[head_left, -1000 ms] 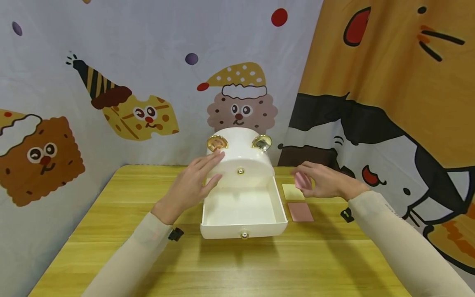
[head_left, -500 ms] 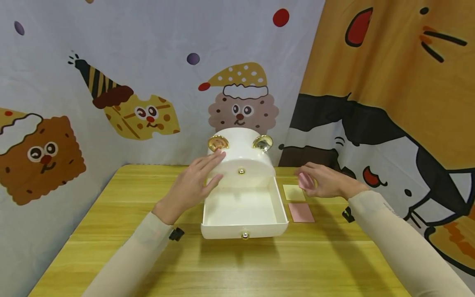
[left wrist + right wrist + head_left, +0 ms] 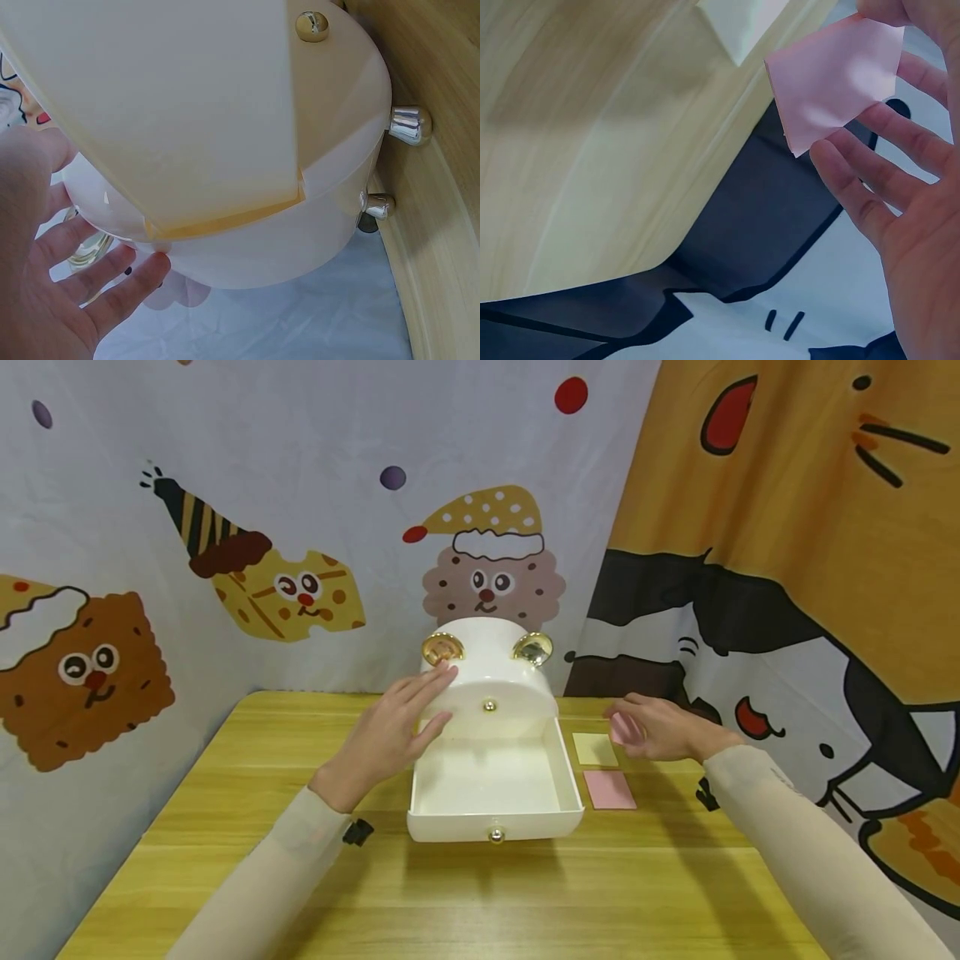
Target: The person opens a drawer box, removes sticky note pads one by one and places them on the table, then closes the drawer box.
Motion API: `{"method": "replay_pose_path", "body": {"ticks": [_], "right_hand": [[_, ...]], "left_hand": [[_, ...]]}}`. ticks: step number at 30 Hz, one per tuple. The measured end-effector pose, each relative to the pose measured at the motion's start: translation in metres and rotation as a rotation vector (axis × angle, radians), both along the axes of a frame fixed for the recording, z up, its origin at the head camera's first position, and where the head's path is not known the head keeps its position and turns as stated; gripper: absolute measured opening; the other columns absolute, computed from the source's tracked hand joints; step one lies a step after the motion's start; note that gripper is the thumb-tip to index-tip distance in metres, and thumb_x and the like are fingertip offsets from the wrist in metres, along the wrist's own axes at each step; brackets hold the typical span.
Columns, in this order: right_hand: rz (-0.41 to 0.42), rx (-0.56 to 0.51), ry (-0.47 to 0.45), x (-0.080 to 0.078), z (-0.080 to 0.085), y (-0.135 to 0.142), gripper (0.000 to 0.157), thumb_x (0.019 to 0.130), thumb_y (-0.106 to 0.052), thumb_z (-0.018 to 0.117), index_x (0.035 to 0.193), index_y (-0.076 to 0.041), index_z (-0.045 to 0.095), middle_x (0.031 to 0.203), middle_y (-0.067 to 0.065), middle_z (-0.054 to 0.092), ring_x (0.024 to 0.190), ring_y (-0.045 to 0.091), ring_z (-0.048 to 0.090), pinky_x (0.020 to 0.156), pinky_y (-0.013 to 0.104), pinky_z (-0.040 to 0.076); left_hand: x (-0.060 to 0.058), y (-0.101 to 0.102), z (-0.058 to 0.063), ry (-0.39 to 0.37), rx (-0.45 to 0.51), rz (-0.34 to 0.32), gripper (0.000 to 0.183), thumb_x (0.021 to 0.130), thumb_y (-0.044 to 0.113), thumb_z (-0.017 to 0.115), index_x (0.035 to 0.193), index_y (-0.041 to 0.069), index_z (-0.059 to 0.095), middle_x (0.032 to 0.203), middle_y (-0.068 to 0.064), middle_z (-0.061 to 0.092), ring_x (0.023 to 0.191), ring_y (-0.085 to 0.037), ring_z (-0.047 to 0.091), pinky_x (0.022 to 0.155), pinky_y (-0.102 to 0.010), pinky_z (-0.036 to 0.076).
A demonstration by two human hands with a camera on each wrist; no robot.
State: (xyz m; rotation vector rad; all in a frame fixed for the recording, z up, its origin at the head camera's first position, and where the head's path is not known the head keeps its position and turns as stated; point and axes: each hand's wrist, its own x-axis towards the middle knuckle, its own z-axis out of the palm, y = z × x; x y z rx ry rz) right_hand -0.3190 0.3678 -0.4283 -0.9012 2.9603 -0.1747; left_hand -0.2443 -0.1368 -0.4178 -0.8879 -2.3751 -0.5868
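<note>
My right hand [image 3: 663, 727] pinches a pink sticky note pad [image 3: 836, 82] between thumb and fingers, above the table to the right of a white storage box [image 3: 487, 652]. That box has gold ears and small gold knobs, and its upper drawer [image 3: 495, 825] is pulled out with a bare inside. With fingers spread and straight, my left hand [image 3: 382, 735] rests its fingertips at the left side of the box. In the left wrist view the fingertips [image 3: 159, 262] meet the white shell just under the drawer. Below the right hand lie a yellow sticky note pad [image 3: 595, 749] and another pink pad [image 3: 610, 789].
The wooden table [image 3: 300, 893] reaches back to a cartoon-printed cloth [image 3: 300, 443] hung behind it. An orange and black printed curtain [image 3: 795, 510] hangs along the right side. In the left wrist view the box stands on gold feet [image 3: 409, 125].
The right hand has shifted slightly to the right with the pink pad, uncovering more of the yellow pad. My left hand keeps its place at the box.
</note>
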Motion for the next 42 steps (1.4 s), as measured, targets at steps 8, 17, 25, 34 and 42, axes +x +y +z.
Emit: {"method": "replay_pose_path", "body": {"ticks": [8, 17, 25, 34, 42], "right_hand": [[0.012, 0.008, 0.015, -0.006, -0.008, 0.006, 0.053, 0.092, -0.028, 0.094, 0.142, -0.022, 0.075, 0.131, 0.005, 0.075, 0.11, 0.026, 0.072, 0.103, 0.062, 0.066], [0.021, 0.005, -0.011, -0.014, -0.021, 0.012, 0.049, 0.094, -0.022, 0.093, 0.139, -0.017, 0.075, 0.13, 0.009, 0.076, 0.111, 0.029, 0.071, 0.104, 0.064, 0.065], [0.013, 0.004, -0.061, -0.017, -0.03, 0.024, 0.05, 0.095, -0.023, 0.092, 0.141, -0.012, 0.074, 0.133, 0.013, 0.073, 0.11, 0.03, 0.071, 0.102, 0.063, 0.066], [0.002, 0.04, -0.107, -0.027, -0.038, 0.034, 0.054, 0.093, -0.021, 0.093, 0.142, -0.012, 0.073, 0.132, 0.013, 0.072, 0.107, 0.028, 0.071, 0.1, 0.061, 0.066], [0.005, 0.061, -0.119, -0.032, -0.046, 0.035, 0.057, 0.09, -0.02, 0.094, 0.143, -0.014, 0.074, 0.133, 0.014, 0.073, 0.11, 0.028, 0.071, 0.102, 0.061, 0.065]], "left_hand": [[0.0, 0.0, 0.0, 0.004, -0.002, 0.0, 0.067, 0.118, 0.031, 0.073, 0.179, 0.015, 0.049, 0.184, -0.009, 0.051, 0.156, -0.044, 0.063, 0.127, -0.062, 0.058], [0.0, 0.0, 0.001, 0.009, -0.007, 0.0, 0.067, 0.118, 0.031, 0.073, 0.179, 0.015, 0.049, 0.185, -0.008, 0.051, 0.157, -0.043, 0.063, 0.127, -0.061, 0.058], [0.0, 0.001, 0.0, 0.012, -0.008, 0.004, 0.068, 0.117, 0.031, 0.074, 0.179, 0.015, 0.049, 0.184, -0.008, 0.051, 0.157, -0.042, 0.063, 0.126, -0.061, 0.059], [-0.001, 0.0, 0.001, 0.014, -0.006, 0.002, 0.068, 0.117, 0.03, 0.074, 0.178, 0.015, 0.049, 0.184, -0.008, 0.051, 0.158, -0.042, 0.063, 0.126, -0.062, 0.058], [-0.002, 0.0, -0.001, 0.027, -0.007, -0.001, 0.068, 0.117, 0.029, 0.075, 0.178, 0.015, 0.05, 0.184, -0.009, 0.052, 0.156, -0.042, 0.064, 0.126, -0.06, 0.059]]}}
